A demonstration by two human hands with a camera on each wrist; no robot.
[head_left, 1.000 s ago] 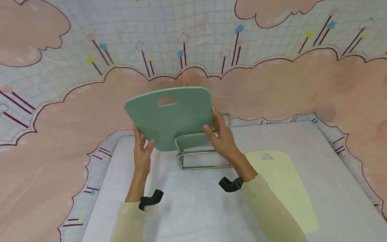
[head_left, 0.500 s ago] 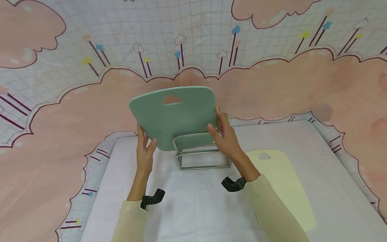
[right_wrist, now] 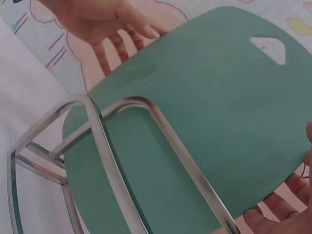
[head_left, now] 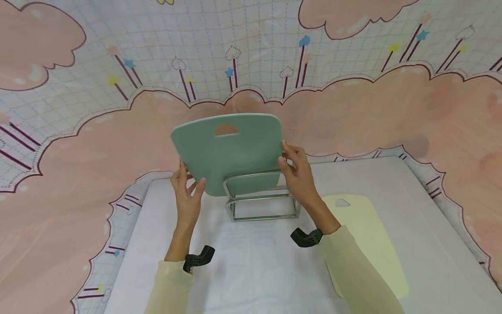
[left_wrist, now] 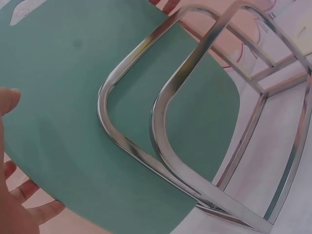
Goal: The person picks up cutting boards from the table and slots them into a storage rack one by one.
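A green cutting board point(head_left: 235, 152) leans at a tilt, its lower right part behind the front metal loops of a wire rack point(head_left: 262, 197). In both wrist views, two loops cross in front of the board. My left hand point(head_left: 188, 200) holds the board's lower left edge loosely, thumb on the near side and fingertips reaching behind. At the right edge, my right hand point(head_left: 300, 176) grips it between thumb and fingers. The right wrist view shows the board's cut-out handle point(right_wrist: 271, 49) at the upper end, with the left hand's fingers at the far edge.
A pale yellow cutting board point(head_left: 364, 235) lies flat on the white table point(head_left: 251, 270), partly under my right forearm. Behind the table hangs a printed cloth point(head_left: 372, 109) with pink clouds. A black wrist-worn device point(head_left: 199, 258) sits on each wrist.
The green board and both hands have shifted slightly right, with the rack staying about in place. My left fingers have spread a little, and my right thumb has moved out toward the board's edge.
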